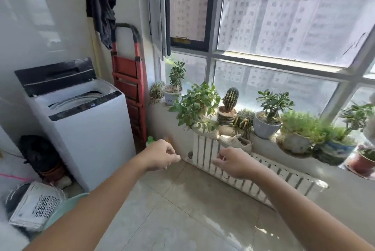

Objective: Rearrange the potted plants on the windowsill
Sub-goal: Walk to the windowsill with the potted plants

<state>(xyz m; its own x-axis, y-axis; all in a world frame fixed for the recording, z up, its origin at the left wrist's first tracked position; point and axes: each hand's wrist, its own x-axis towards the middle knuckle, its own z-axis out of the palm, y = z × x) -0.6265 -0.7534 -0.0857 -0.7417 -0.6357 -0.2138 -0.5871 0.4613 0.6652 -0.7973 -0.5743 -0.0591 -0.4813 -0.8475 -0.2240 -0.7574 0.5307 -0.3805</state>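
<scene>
Several potted plants line the windowsill point(160, 106). From the left: a small spiky plant point(156, 92), a jade plant in a white pot point(173, 88), a leafy green vine point(195, 104), a cactus in a tan pot point(228, 108), a jade plant in a grey pot point(265, 120), a bushy plant in a mottled bowl point(296, 135) and a blue pot point(334, 149). My left hand point(162, 155) and my right hand point(233, 162) are stretched out below the sill, fingers loosely curled, holding nothing and touching no pot.
A white radiator point(253, 175) runs under the sill with white sneakers point(235, 142) on top. A washing machine point(81, 129) and a red folding ladder point(129, 88) stand at the left. A red pot point(363, 161) sits at the far right.
</scene>
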